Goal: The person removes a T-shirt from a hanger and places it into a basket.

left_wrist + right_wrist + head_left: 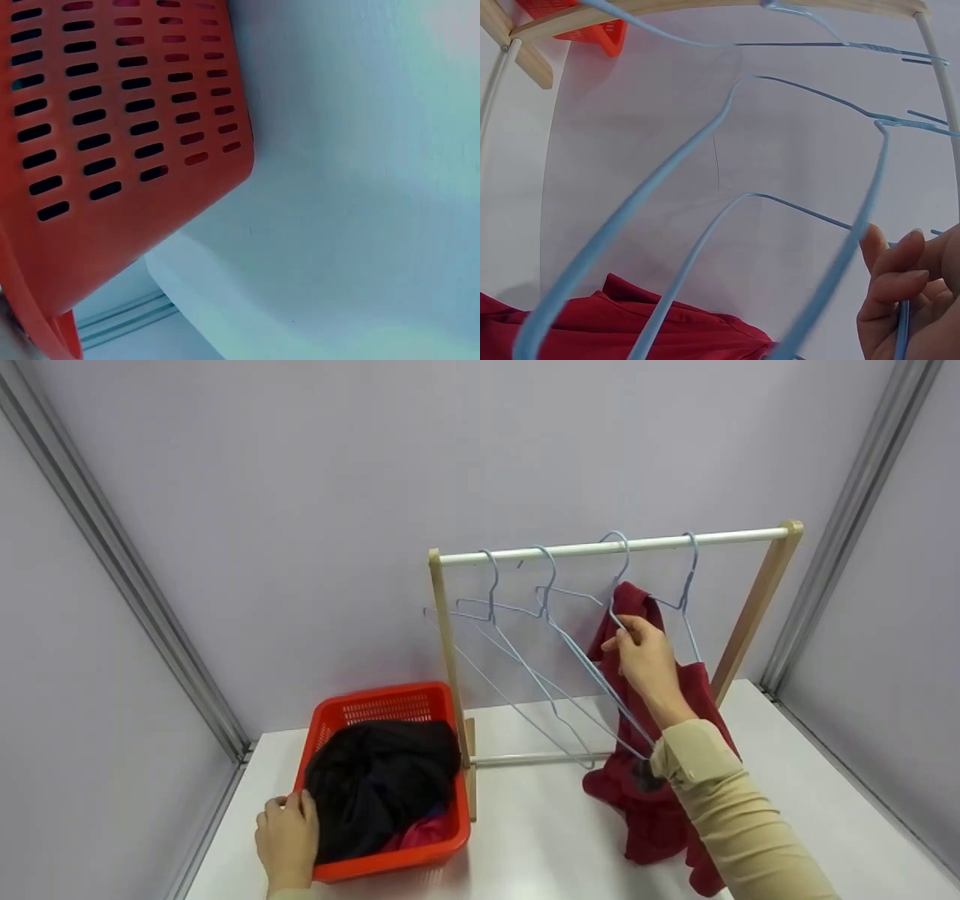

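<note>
On the right of the head view, my right hand pinches a light blue wire hanger just below its hook, which sits over the rail. The right wrist view shows the curled fingers of this hand round the wire. Behind it a dark red garment hangs from the rightmost hanger, its lower part reaching the table. My left hand grips the left rim of a red plastic basket, with fingers bent over the edge. Inside lie a black garment and a pinkish-red cloth.
The clothes rack has a white rail and wooden posts. Two bare hangers hang at its left part, their wires overlapping. The basket stands against the left post on a white table, with pale walls around.
</note>
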{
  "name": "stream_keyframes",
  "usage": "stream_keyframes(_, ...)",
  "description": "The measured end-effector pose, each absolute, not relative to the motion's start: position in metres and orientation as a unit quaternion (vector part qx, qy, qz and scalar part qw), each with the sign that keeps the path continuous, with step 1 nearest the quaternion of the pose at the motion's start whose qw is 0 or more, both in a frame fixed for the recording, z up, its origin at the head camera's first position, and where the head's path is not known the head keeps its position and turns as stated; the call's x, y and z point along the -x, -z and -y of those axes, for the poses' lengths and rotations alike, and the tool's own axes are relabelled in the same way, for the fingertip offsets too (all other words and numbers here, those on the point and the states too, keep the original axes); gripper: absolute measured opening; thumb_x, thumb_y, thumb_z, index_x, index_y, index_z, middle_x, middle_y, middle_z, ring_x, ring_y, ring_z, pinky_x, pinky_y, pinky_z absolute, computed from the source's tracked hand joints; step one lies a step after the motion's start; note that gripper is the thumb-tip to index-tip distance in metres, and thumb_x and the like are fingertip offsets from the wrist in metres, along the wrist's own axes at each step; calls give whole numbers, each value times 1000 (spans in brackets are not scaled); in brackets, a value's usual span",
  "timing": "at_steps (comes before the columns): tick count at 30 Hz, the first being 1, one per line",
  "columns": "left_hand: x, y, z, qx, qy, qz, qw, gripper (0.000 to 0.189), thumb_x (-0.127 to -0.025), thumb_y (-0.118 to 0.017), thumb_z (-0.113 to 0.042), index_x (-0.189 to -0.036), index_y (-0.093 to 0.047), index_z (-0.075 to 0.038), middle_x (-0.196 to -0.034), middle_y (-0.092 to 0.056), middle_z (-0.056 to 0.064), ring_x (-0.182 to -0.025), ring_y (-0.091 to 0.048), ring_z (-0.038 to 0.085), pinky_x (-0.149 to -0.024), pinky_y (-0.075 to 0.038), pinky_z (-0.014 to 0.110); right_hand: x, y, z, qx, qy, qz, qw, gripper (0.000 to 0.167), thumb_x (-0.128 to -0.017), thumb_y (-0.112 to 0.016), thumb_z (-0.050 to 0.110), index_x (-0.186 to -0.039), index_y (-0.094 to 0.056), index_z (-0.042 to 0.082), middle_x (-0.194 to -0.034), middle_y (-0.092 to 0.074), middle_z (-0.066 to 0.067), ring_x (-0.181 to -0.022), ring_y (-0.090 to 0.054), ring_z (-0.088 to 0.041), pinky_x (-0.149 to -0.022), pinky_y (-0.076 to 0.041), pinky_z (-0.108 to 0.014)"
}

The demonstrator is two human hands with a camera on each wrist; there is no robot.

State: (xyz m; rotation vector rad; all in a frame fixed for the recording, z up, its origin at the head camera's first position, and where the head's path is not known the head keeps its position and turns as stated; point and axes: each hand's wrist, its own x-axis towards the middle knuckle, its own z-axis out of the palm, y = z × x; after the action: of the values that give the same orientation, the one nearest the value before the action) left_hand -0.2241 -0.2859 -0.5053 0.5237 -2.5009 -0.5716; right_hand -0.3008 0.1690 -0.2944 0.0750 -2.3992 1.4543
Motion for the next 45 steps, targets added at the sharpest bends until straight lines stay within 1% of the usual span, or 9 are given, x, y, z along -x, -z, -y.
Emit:
stream_keyframes(3, 223, 508, 286, -222, 219, 907, 283, 36, -95, -49, -20, -116, -57, 9, -105, -57, 36, -89, -55, 53, -72, -45, 61, 300, 296, -171, -24, -510, 845, 158, 38, -102, -35, 12, -137, -46, 2, -104, -64, -22, -58, -46, -7, -57, -42, -17)
stream_keyframes(12, 219, 509, 289, -239, 261, 917, 182, 38, -98, -46, -18, -126, -47, 8, -109, -55, 36, -93, -58, 53, -71, -48, 62, 299, 299, -173, -17, -509, 845, 160, 37, -102, -36, 12, -136, -48, 2, -103, -65, -20, -55, -46, -6, -55, -41, -18)
stream_keyframes(23, 220, 508, 290, -237, 272, 921, 147, 41, -96, -52, -17, -128, -46, 6, -109, -59, 33, -96, -60, 50, -75, -49, 60, 294, 294, -177, -14, -509, 850, 131, 40, -102, -35, 12, -138, -43, 0, -104, -64, -23, -62, -51, -8, -62, -46, -17)
stream_keyframes(28, 219, 509, 291, -237, 273, 921, 143, 40, -96, -51, -18, -128, -46, 6, -109, -60, 33, -98, -60, 51, -75, -50, 60, 291, 291, -179, -17, -505, 856, 109, 41, -101, -37, 14, -139, -41, -2, -106, -63, -23, -72, -55, -8, -72, -49, -18)
stream_keyframes(32, 218, 510, 292, -240, 274, 921, 137, 40, -96, -50, -18, -128, -46, 5, -106, -61, 33, -96, -60, 50, -73, -50, 59, 289, 289, -180, -26, -491, 864, 106, 43, -101, -37, 15, -138, -40, -5, -114, -61, -25, -92, -61, -20, -88, -50, -31)
stream_keyframes(35, 218, 511, 293, -246, 276, 920, 128, 40, -97, -50, -18, -129, -45, 5, -107, -61, 33, -95, -61, 49, -72, -51, 57, 288, 286, -182, -30, -482, 870, 103, 45, -101, -37, 17, -140, -37, -5, -127, -54, -29, -114, -55, -34, -100, -44, -42)
stream_keyframes(38, 218, 510, 293, -248, 277, 920, 122, 40, -97, -49, -18, -129, -44, 5, -108, -61, 32, -96, -61, 49, -73, -51, 56, 285, 280, -186, -36, -480, 869, 115, 47, -101, -37, 18, -141, -35, -6, -136, -48, -30, -126, -47, -39, -108, -38, -48)
stream_keyframes(42, 219, 510, 292, -245, 277, 921, 124, 40, -97, -49, -19, -130, -44, 5, -111, -61, 33, -98, -61, 49, -74, -51, 56, 279, 268, -193, -33, -490, 857, 153, 46, -100, -38, 17, -141, -37, -5, -136, -49, -28, -127, -47, -37, -107, -38, -44)
stream_keyframes(45, 219, 508, 291, -245, 276, 920, 130, 41, -97, -50, -18, -129, -45, 5, -110, -61, 33, -98, -61, 49, -74, -51, 56, 275, 260, -202, -25, -497, 848, 180, 46, -100, -38, 19, -141, -40, -2, -137, -50, -25, -124, -49, -33, -100, -43, -40)
